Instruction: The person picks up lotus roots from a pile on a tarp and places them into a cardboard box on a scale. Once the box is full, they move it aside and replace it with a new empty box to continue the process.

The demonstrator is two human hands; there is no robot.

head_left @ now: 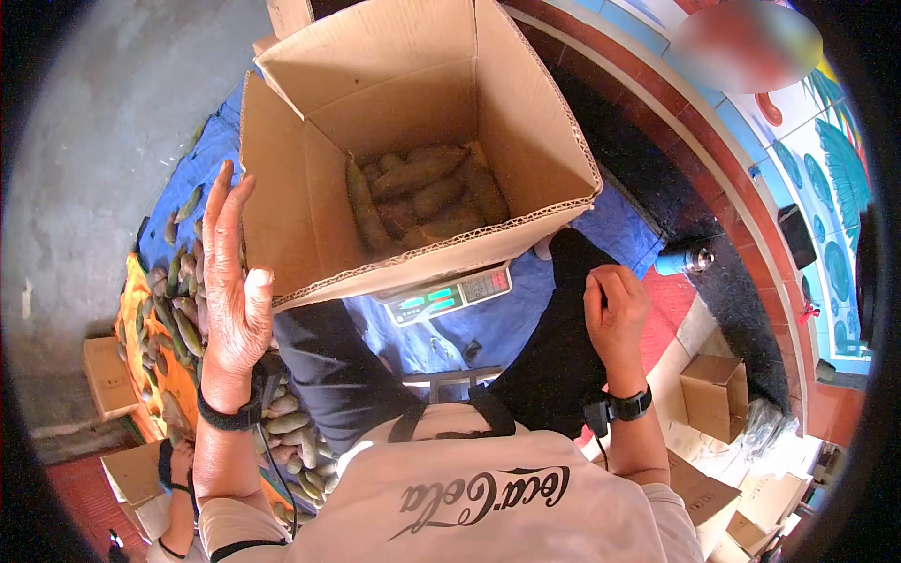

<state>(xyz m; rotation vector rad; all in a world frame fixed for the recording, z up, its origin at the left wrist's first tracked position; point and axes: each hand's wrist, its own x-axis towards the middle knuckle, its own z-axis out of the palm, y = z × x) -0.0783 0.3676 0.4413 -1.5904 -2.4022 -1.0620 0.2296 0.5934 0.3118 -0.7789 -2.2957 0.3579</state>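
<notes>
An open cardboard box [526,113] stands on a digital scale [408,312] in front of my knees. In its bottom lie several long, brownish-green tubers [422,174] that look like sweet potatoes. My left hand [235,281] is raised at the box's left wall, fingers stretched upward and thumb apart, holding nothing. Over my right thigh, to the right of the scale, my right hand [617,308] is loosely curled, with nothing showing in it. Green lit digits show on the scale's panel, below the box's near edge.
A heap of similar tubers [296,436] spreads to my left over blue and orange sheets. Another person's hand [178,462] is at the lower left. A blue bottle-like container [678,263] lies at the right, by a tiled ledge [727,211]. Cardboard boxes [713,394] stand behind on the right.
</notes>
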